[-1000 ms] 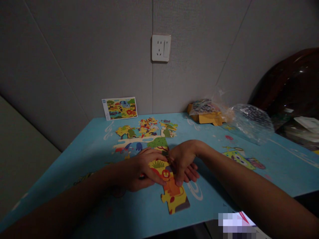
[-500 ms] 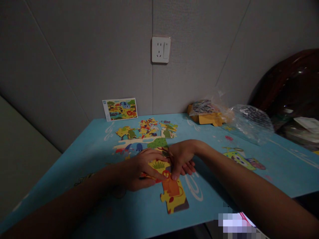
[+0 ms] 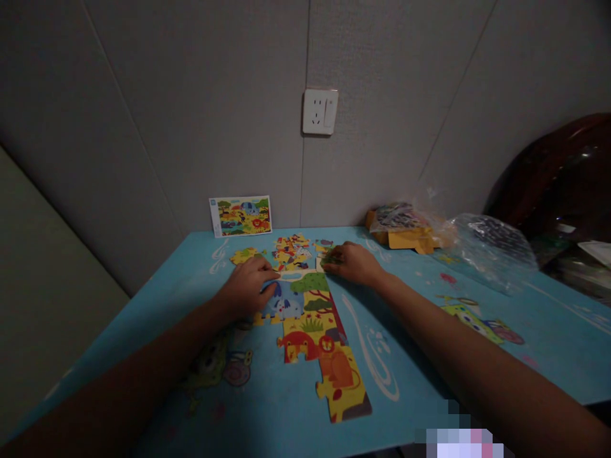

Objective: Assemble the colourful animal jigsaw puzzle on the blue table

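Observation:
A partly joined jigsaw puzzle (image 3: 312,324) lies on the blue table, showing an elephant, trees and a lion at its lower end. My left hand (image 3: 251,283) rests at its upper left edge, thumb and fingers apart around the elephant's side, gripping nothing that I can see. Beyond the joined part, my right hand (image 3: 353,264) has its fingers curled down on a green puzzle piece (image 3: 319,263), which they partly cover. Several loose puzzle pieces (image 3: 291,249) lie in a cluster between and behind both hands.
A picture card (image 3: 243,216) of the puzzle scene leans against the wall at the back left. At the back right sit a yellow package (image 3: 410,240) and a crumpled clear plastic bag (image 3: 491,248). A socket (image 3: 319,111) is on the wall.
Both hands have left the lion and red animal area of the puzzle. My right hand moved away from me to the loose pieces; my left moved to the upper left edge. The view shifted slightly.

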Demonstrator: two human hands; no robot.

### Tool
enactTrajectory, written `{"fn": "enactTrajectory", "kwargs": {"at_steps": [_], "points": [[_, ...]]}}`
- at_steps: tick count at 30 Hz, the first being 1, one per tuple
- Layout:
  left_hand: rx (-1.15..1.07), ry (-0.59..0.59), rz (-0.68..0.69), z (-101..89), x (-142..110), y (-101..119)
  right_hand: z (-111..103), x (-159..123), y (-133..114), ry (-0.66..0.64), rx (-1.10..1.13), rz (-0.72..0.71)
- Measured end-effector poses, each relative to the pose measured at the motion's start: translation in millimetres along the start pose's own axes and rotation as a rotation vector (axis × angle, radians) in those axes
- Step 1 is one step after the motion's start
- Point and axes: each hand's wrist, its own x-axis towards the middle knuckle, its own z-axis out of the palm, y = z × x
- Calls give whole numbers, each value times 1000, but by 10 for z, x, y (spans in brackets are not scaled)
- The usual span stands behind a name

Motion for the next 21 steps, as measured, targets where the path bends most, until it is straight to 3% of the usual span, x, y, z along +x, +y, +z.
{"fn": "enactTrajectory", "kwargs": {"at_steps": [10,21], "points": [[-22,-27,4,2,-11,54,40,-25,-73,-67,-5,-84],[65,-3,-48,-9,-16,74,43,-42,-120,-96,9,-17]]}}
